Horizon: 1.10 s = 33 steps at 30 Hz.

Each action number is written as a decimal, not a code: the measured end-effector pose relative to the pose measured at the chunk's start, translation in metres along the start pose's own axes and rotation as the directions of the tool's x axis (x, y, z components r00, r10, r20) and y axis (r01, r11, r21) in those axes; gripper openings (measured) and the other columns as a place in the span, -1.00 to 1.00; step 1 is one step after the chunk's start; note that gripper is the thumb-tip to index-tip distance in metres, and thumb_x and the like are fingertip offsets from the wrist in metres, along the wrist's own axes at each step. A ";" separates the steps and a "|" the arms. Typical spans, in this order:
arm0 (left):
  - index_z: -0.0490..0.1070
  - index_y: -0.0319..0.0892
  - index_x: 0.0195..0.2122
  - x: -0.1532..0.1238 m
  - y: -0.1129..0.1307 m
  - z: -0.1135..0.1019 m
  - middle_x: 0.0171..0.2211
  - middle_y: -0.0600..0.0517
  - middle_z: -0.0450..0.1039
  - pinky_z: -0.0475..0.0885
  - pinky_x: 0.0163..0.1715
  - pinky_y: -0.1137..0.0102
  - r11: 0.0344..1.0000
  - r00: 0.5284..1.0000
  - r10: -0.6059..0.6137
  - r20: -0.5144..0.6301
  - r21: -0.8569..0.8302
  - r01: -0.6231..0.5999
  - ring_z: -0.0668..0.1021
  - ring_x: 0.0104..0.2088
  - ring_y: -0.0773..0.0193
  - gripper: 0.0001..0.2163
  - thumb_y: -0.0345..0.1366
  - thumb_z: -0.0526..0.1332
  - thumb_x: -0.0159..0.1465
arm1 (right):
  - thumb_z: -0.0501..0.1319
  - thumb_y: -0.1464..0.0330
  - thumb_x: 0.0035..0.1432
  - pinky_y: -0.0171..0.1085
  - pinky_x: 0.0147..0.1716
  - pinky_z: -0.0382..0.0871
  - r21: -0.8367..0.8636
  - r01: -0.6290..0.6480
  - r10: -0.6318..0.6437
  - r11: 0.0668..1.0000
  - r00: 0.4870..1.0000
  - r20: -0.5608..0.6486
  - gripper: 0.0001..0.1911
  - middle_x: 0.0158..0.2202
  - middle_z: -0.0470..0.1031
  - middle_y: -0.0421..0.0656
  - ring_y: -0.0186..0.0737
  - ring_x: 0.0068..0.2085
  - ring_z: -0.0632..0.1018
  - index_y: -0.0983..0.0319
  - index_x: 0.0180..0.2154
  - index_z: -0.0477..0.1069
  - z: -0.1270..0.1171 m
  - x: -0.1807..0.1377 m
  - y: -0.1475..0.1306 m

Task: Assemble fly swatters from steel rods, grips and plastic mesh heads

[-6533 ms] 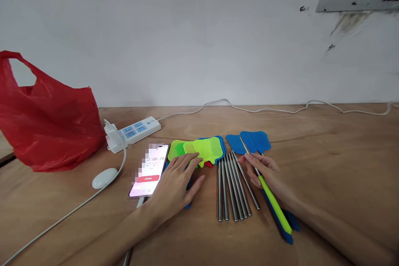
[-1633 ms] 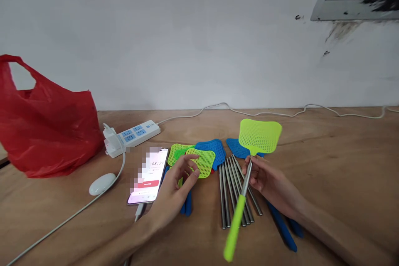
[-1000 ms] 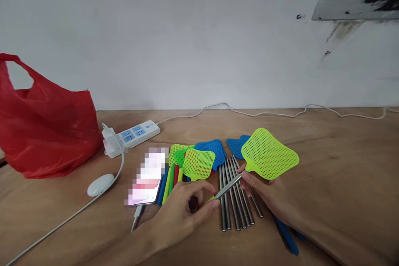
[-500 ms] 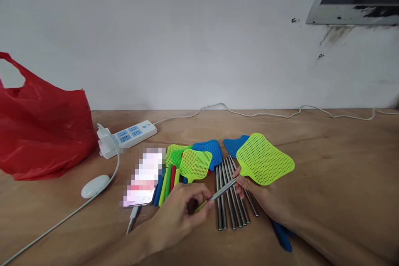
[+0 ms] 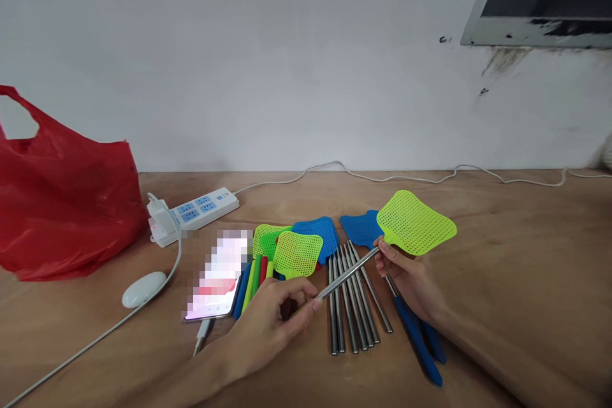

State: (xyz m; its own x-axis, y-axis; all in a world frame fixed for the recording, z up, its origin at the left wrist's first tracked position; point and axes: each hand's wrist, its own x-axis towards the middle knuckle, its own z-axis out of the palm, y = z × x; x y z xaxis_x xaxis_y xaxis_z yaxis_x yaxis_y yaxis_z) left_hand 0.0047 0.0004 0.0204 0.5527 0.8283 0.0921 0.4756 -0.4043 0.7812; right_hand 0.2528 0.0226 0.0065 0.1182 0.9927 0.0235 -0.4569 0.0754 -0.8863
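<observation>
A fly swatter with a yellow-green perforated head (image 5: 415, 223) and metal rod is held up at a slant between both hands. My right hand (image 5: 408, 277) pinches it where head and rod meet. My left hand (image 5: 275, 322) is closed around its lower end, which the fingers mostly hide. Beneath the rod, several bare metal rods (image 5: 354, 312) lie side by side. Left of them are loose green and yellow-green heads (image 5: 297, 254) and a blue head (image 5: 319, 233). Coloured handle sleeves (image 5: 257, 277) lie partly behind my left hand. Blue-handled swatters (image 5: 415, 338) rest under my right forearm.
A lit phone (image 5: 220, 280) lies left of the sleeves with a charging cable. Farther left are a white oval device (image 5: 143, 289), a power strip (image 5: 205, 207) and a red plastic bag (image 5: 71, 204). A white cord (image 5: 392, 176) runs along the wall.
The swatter's head and my right hand have moved up and slightly right. More rod shows between my hands. The blue handles under my right arm are more exposed.
</observation>
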 end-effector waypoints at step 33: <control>0.55 -0.19 -0.10 -0.003 -0.007 0.008 -0.56 0.17 0.22 0.15 -0.50 0.44 1.000 0.999 -0.004 -0.041 0.017 0.004 0.26 -0.54 0.35 -0.68 -0.05 0.21 0.35 | 0.50 0.15 -0.06 -0.39 -0.60 0.38 -0.067 -0.029 0.034 0.997 0.997 0.074 -0.69 -0.56 0.53 -0.19 -0.32 -0.53 0.50 0.25 -0.39 0.62 0.004 -0.005 -0.007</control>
State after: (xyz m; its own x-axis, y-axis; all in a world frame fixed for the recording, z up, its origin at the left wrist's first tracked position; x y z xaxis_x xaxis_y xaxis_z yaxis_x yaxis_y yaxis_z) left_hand 0.0049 -0.0025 0.0101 0.5226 0.8449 0.1143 0.4894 -0.4070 0.7712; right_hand 0.2522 0.0178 0.0139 0.0369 0.9989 0.0279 -0.4003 0.0404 -0.9155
